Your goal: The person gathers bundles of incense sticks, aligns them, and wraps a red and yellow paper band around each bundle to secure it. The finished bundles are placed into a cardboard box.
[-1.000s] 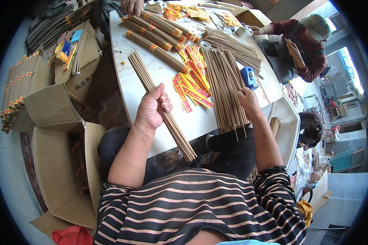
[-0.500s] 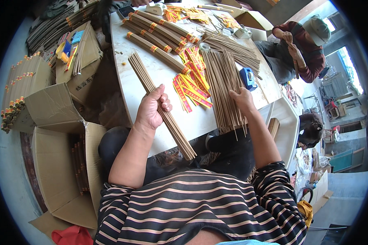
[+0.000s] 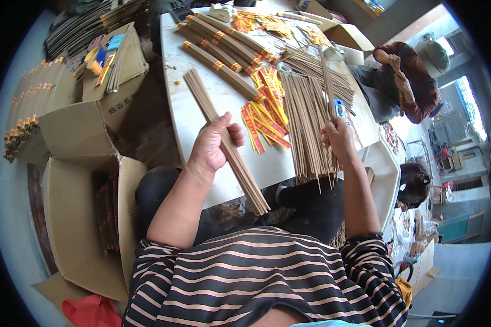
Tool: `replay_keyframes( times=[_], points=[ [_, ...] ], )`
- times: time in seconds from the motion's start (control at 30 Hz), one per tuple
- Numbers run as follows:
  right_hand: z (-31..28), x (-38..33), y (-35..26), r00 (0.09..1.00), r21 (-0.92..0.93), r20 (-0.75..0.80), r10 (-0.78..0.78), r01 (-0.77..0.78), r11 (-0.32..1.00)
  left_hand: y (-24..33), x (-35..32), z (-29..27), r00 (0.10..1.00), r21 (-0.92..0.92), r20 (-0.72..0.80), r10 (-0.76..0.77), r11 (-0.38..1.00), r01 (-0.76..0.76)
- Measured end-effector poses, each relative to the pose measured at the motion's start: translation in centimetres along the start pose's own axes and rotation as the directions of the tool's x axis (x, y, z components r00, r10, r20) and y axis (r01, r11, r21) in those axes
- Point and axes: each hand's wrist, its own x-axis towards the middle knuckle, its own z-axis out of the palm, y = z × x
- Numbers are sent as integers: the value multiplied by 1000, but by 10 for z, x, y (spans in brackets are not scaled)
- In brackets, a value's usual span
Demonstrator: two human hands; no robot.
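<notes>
Both closed: left hand (image 3: 214,144) on bundle (image 3: 202,98) mid-frame, right hand (image 3: 339,137) on few sticks (image 3: 327,84); could spill either by loosening grip.

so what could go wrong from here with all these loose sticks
The bundle in the left hand shows no band, so it might fan out if the grip loosens.

Ends of the loose pile jut past the near edge of the table; a bump could tip some off.

The right hand grips a few sticks close by the blue dispenser, which they might knock.
</notes>
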Motion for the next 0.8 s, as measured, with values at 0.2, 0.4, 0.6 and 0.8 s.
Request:
replay_keyframes(
  times=[0.2, 0.4, 0.6, 0.8],
  points=[
    [52, -73, -83, 913, 308, 407, -35, -101, 946, -2, 0, 4, 992, -106, 128, 2, 994, 12],
    [105, -87, -81, 825, 230, 561, -65, -80, 970, 1, -3, 0, 980, -84, 163, 115, 991, -102],
    [131, -91, -73, 889, -76, 359, -284, 331, 940, 10, -18, 10, 966, -35, 210, 150, 989, -145],
    [140, -96, -92, 794, -117, 221, -566, 598, 793, 28, -41, 44, 898, 121, 238, 370, 906, -406]
  ],
)
